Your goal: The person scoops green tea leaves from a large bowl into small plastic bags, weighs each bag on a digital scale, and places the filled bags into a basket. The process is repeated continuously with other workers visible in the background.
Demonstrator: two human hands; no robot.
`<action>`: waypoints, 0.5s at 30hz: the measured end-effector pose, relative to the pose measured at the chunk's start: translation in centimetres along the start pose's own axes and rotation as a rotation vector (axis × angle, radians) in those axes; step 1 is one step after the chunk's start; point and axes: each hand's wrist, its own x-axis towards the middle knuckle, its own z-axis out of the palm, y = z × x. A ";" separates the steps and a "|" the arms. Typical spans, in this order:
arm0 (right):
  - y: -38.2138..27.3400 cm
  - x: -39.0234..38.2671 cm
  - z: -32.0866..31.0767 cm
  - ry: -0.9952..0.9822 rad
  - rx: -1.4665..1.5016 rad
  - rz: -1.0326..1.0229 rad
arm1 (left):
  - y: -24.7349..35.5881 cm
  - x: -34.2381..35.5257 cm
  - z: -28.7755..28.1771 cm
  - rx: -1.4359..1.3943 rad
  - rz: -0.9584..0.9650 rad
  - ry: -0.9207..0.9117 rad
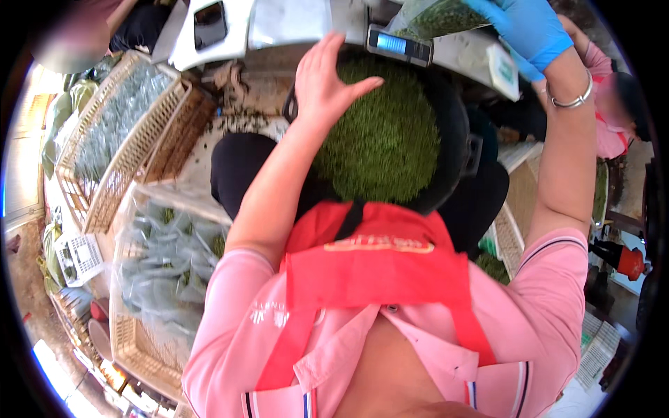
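Observation:
My bare left hand (326, 85) is raised over the left rim of a black tub (454, 129), its fingers stretched out, its thumb apart and nothing in it. A heap of small green leaves (387, 132) fills the tub, which stands between my knees. At the upper right, my right hand (531, 33), in a blue glove, grips the right end of a clear plastic bag of green leaves (442, 17). That bag is at a digital scale (398, 45) with a lit display, just beyond the tub. The glove hides part of the bag.
A phone (210, 25) lies on the white table (289, 24) at the far left. Beige crates (132, 132) with filled clear bags (164, 258) stand to my left. A white-green packet (503, 72) is right of the scale. Other people are at both sides.

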 end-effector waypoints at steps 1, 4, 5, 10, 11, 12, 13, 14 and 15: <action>-2.1 -0.3 1.7 -0.038 0.109 -0.041 | 1.4 -0.2 -0.5 -0.038 -0.055 -0.112; -5.3 -2.1 9.0 -0.120 0.240 -0.138 | 2.7 -3.2 -0.7 -0.157 -0.298 -0.427; -6.6 -2.2 11.3 -0.296 0.231 -0.018 | 2.6 -4.7 -0.1 -0.122 -0.373 -0.616; -10.9 -5.9 16.1 -0.332 0.462 0.009 | 3.3 -11.5 -0.8 -0.262 -0.599 -0.673; -11.7 -6.9 15.9 -0.348 0.502 -0.027 | 4.0 -12.6 -1.2 -0.251 -0.645 -0.673; -12.4 -7.8 15.5 -0.362 0.533 -0.068 | 4.6 -13.3 -1.5 -0.242 -0.688 -0.664; -13.2 -8.9 15.2 -0.417 0.496 -0.037 | 5.4 -14.1 -1.9 -0.216 -0.760 -0.698; -13.6 -9.9 15.2 -0.469 0.453 0.001 | 6.2 -14.7 -2.1 -0.210 -0.726 -0.666; -14.2 -10.6 16.9 -0.543 0.444 -0.039 | 6.7 -15.5 -2.0 -0.181 -0.634 -0.615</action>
